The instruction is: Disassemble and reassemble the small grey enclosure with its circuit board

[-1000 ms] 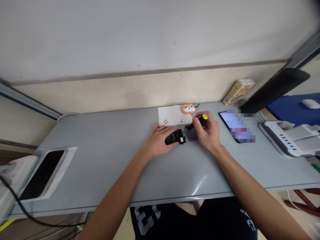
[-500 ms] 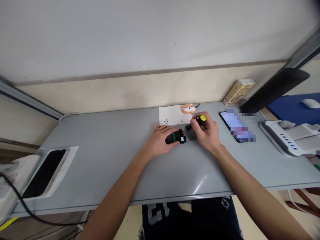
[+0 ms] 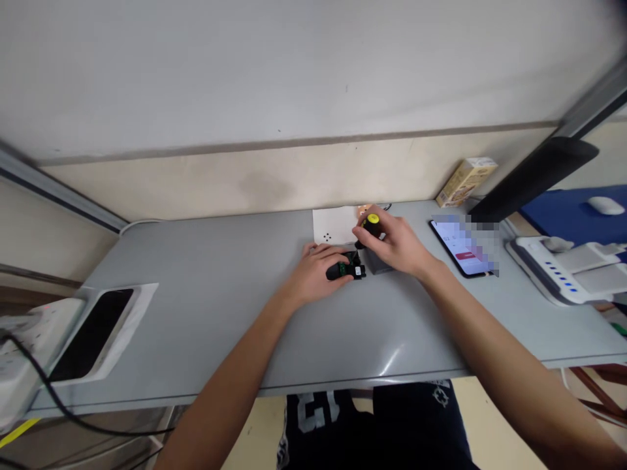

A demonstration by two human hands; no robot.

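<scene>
My left hand (image 3: pixel 316 275) is closed around a small black device (image 3: pixel 356 271) with a bare green circuit board, keeping it on the grey table. A screwdriver (image 3: pixel 372 225) with a black handle and yellow end cap is gripped upright in my right hand (image 3: pixel 398 245). Its shaft points down at the far right part of the device; my fingers hide the tip, so contact cannot be seen. Under my right hand lies a flat dark grey block (image 3: pixel 378 264). Beyond my hands, a white sheet (image 3: pixel 333 220) carries several small dark pieces (image 3: pixel 327 237).
An orange animal-faced case (image 3: pixel 362 210) sits behind my right hand, partly hidden. To the right are a lit phone (image 3: pixel 460 248), a carton (image 3: pixel 467 181) and a power strip (image 3: pixel 558 271). A dark phone (image 3: pixel 95 333) lies on white material at the left.
My right hand and the screwdriver have moved left and slightly away from me, and the screwdriver stands more upright. It now covers part of the orange case. My left hand stays on the device.
</scene>
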